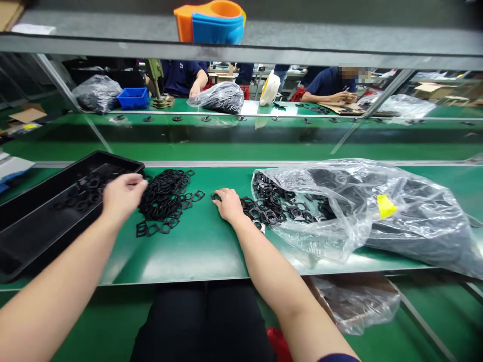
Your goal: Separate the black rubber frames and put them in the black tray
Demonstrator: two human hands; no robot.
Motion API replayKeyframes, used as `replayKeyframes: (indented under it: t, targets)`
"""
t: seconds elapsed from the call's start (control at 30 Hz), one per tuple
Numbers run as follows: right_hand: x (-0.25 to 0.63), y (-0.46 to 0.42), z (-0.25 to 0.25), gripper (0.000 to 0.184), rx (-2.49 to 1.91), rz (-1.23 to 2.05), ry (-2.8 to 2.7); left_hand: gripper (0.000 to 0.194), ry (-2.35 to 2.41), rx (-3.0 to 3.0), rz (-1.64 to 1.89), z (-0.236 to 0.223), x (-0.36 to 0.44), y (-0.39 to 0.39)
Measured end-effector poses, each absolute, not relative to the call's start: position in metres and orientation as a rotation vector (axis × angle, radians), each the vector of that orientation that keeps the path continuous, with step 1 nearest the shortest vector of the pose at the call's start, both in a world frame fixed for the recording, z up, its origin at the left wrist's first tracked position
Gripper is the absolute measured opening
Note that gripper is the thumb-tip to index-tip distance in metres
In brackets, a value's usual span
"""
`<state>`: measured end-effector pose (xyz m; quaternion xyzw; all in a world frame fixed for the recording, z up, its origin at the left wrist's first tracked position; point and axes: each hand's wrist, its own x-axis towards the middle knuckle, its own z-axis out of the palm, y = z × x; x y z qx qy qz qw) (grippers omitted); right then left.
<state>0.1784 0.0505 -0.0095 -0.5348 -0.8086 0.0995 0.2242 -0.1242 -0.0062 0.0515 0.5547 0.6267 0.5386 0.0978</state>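
My left hand (124,197) is over the near rim of the black tray (37,251), beside a heap of flat black plastic ring pieces (162,196). Its thumb and fingertips are drawn together; whatever they may hold cannot be made out. Several similar pieces lie inside the tray. On the green bench my right hand (229,205) curls its fingers over a small black plastic piece (215,197), mostly covered by the fingertips. Just right of that hand, loose black pieces (269,211) spill from the mouth of a clear plastic bag (411,221).
A metal shelf edge (302,56) crosses above the bench, with an orange and blue holder (217,25) on it. Across from me, people sit at another green bench beside a blue bin (133,98) and a filled bag (222,98). Below the bench is a cardboard box (332,301).
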Motion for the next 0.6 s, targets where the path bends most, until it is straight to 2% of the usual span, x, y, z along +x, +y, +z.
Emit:
replayKeyframes:
  t: [0.07,0.13,0.3,0.4,0.53,0.6]
  targets:
    - [0.179,0.050,-0.007,0.039,-1.516,0.297,-2.188,0.033,1.900,1.646,1.406,0.045,-0.077,-0.004]
    - [0.180,0.050,-0.007,0.040,-1.493,0.379,-2.127,0.032,1.837,1.677,1.290,0.038,-0.032,0.000]
    - [0.175,0.053,-0.013,0.033,-1.207,0.836,-1.788,0.038,1.651,1.596,1.316,0.011,0.031,0.011]
    - [0.170,0.050,-0.015,0.032,-1.021,0.931,-1.717,0.043,1.422,1.374,1.312,-0.002,0.036,0.017]
    - [0.165,0.044,-0.012,0.068,-0.892,0.814,-1.870,0.033,1.384,1.107,1.522,-0.002,0.019,0.025]
    - [0.162,0.043,-0.011,0.071,-0.892,0.659,-2.059,0.033,1.443,0.989,1.730,0.002,0.008,0.029]
